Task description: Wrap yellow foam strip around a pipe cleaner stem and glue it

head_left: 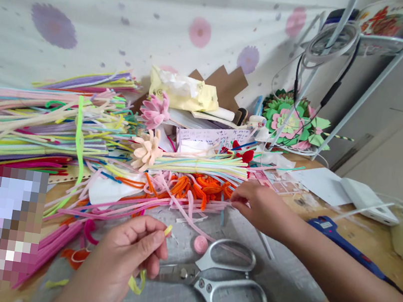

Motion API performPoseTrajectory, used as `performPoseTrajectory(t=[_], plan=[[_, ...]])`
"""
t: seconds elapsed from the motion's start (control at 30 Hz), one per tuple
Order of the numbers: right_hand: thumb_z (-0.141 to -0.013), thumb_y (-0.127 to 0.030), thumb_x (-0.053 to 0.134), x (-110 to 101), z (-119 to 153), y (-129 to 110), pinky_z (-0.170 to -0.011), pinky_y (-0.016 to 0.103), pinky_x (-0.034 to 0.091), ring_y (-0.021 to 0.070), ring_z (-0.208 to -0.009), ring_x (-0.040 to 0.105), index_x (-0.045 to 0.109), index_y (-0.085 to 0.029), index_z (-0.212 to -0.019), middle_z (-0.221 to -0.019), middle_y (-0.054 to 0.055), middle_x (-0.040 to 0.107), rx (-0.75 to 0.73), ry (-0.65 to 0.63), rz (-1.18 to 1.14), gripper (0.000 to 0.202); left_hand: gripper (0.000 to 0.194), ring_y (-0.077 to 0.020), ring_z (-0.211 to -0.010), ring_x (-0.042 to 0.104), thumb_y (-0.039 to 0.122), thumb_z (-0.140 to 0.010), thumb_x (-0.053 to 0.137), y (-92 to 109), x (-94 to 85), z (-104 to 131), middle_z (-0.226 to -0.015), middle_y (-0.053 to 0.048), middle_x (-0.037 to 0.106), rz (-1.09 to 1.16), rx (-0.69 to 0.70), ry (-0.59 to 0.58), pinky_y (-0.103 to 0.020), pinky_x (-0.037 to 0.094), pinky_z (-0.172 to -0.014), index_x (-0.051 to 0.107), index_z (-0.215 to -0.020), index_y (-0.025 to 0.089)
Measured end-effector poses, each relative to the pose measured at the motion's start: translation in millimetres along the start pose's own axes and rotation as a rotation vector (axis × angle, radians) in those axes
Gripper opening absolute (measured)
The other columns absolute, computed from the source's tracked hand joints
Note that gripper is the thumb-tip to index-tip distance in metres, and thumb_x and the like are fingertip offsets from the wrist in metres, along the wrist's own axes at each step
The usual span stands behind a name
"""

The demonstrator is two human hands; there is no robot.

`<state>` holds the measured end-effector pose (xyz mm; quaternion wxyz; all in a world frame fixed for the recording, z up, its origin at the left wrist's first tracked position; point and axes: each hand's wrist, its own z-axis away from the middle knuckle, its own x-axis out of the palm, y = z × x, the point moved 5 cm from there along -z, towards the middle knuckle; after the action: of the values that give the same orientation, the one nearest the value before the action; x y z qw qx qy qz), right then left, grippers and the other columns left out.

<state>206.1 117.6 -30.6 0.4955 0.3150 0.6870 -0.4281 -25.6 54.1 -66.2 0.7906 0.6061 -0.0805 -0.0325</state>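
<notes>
My left hand (pixel 134 244) is closed in a pinch on a yellow pipe cleaner (pixel 168 230). One end pokes out above the thumb, and a curled length hangs below the fingers. Silver scissors (pixel 201 279) lie on the grey cutting mat, their blades partly behind my left hand. My right hand (pixel 261 206) is at the right end of the pipe cleaner pile, fingers curled together; whatever they hold is hidden. Beside it are bent orange pipe cleaners (pixel 199 188), long pink pipe cleaners (pixel 178 204) and a pale pastel bundle (pixel 203 165). A small pink coil (pixel 200 244) sits by the scissors.
Pipe cleaner bundles (pixel 39 121) heap up at the left. A blue glue gun (pixel 346 248) lies right, under my forearm. Behind stand a pink fuzzy flower (pixel 155 110), a peach flower (pixel 146 149), a yellow tissue pack (pixel 183 92) and a white rack (pixel 309 86) with cables.
</notes>
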Motion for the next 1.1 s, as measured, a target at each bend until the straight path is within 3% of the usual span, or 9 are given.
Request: performPoseTrajectory(t=[0.13, 0.33, 0.63, 0.77, 0.87, 1.0, 1.1], plan=[[-0.082, -0.015, 0.056, 11, -2, -16, -0.063, 0.024, 0.041, 0.0156, -0.069, 0.06, 0.068, -0.018, -0.078, -0.077, 0.002, 0.068, -0.05, -0.038, -0.071, 0.013, 0.018, -0.0083, -0.048, 0.049, 0.03, -0.077, 0.064, 3, -0.4, -1, -0.059, 0.002, 0.06, -0.004, 0.023, 0.024, -0.02, 0.036, -0.046, 0.062, -0.065, 0.017], [-0.083, -0.012, 0.057, 36, -5, -43, -0.072, 0.021, 0.043, 0.0141, -0.08, 0.062, 0.071, -0.018, -0.086, -0.086, 0.003, 0.069, -0.153, -0.082, -0.156, 0.015, 0.023, -0.0077, -0.046, 0.045, 0.03, -0.078, 0.063, 7, -2.4, -1, -0.055, 0.003, 0.057, -0.017, 0.044, 0.065, -0.019, 0.034, -0.044, 0.059, -0.06, 0.016], [-0.08, -0.019, 0.062, 56, -18, -84, -0.064, 0.023, 0.04, 0.015, -0.076, 0.058, 0.072, -0.02, -0.083, -0.084, 0.004, 0.064, -0.259, -0.141, -0.136, 0.011, 0.02, -0.0052, -0.043, 0.042, 0.025, -0.077, 0.065, 14, -12.8, -1, -0.053, 0.005, 0.054, 0.126, 0.088, 0.145, -0.016, 0.032, -0.042, 0.058, -0.061, 0.015], [-0.078, -0.027, 0.062, 64, -23, -98, -0.065, 0.029, 0.04, 0.0213, -0.077, 0.058, 0.07, -0.016, -0.078, -0.081, 0.008, 0.063, -0.199, -0.137, -0.109, 0.014, 0.017, -0.0049, -0.043, 0.042, 0.023, -0.076, 0.065, 17, -14.5, 0, -0.053, 0.005, 0.054, 0.199, 0.113, 0.196, -0.016, 0.032, -0.043, 0.059, -0.063, 0.015], [-0.077, -0.016, 0.057, 66, -24, -102, -0.07, 0.032, 0.04, 0.0235, -0.08, 0.058, 0.067, -0.014, -0.075, -0.083, 0.011, 0.063, -0.158, -0.139, -0.14, 0.011, 0.013, -0.0047, -0.044, 0.042, 0.023, -0.076, 0.066, 17, -15.1, -1, -0.054, 0.005, 0.054, 0.252, 0.107, 0.219, -0.015, 0.032, -0.043, 0.06, -0.067, 0.016], [-0.075, -0.01, 0.051, 57, -22, -93, -0.064, 0.028, 0.04, 0.0185, -0.073, 0.058, 0.06, -0.015, -0.07, -0.081, 0.008, 0.062, -0.045, -0.146, -0.292, 0.011, 0.012, -0.005, -0.045, 0.043, 0.023, -0.075, 0.067, 16, -16.2, -3, -0.057, 0.004, 0.055, 0.262, 0.106, 0.247, -0.015, 0.033, -0.044, 0.059, -0.068, 0.015], [-0.08, -0.013, 0.048, 52, -18, -81, -0.053, 0.023, 0.04, 0.013, -0.056, 0.057, 0.053, -0.017, -0.073, -0.065, 0.002, 0.06, 0.059, -0.195, -0.497, 0.009, 0.014, -0.0055, -0.047, 0.045, 0.023, -0.075, 0.066, 15, -16.0, -3, -0.061, 0.003, 0.058, 0.218, 0.113, 0.251, -0.016, 0.035, -0.045, 0.059, -0.066, 0.015]])
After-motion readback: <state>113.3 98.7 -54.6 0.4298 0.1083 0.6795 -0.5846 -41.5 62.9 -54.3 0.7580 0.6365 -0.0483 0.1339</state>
